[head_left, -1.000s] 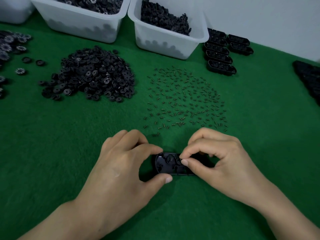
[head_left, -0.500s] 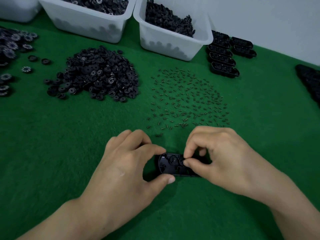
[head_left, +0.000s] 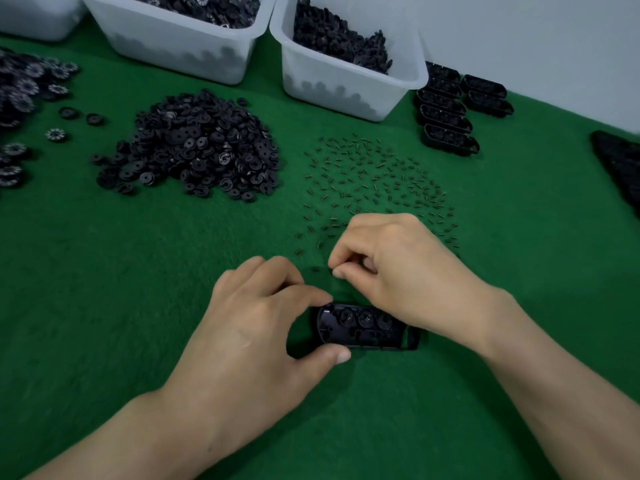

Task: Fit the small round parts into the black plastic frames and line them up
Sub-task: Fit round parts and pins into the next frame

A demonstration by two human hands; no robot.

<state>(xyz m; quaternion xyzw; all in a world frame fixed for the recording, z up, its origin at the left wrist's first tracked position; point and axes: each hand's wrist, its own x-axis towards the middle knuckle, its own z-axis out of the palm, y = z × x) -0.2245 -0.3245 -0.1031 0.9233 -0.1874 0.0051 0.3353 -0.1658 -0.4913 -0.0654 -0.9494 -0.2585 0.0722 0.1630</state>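
Observation:
A black oval plastic frame [head_left: 367, 329] lies on the green felt near the front, with three small round parts seated in a row inside it. My left hand [head_left: 263, 327] grips the frame's left end between forefinger and thumb. My right hand [head_left: 394, 271] hovers just behind the frame with thumb and forefinger pinched together at the near edge of the scattered small pins [head_left: 377, 181]; whether a pin is between the fingertips cannot be made out. A heap of black round discs [head_left: 194, 147] lies at the left middle.
Two white bins [head_left: 349, 81] [head_left: 173, 43] of black parts stand at the back. Finished black frames [head_left: 450, 112] sit in rows to their right. Gear-like discs [head_left: 20, 91] lie at the far left, and a dark pile [head_left: 620, 164] at the right edge.
My right hand has lifted off the frame and moved back toward the pins, fingers pinched. My left hand keeps its grip on the frame's left end.

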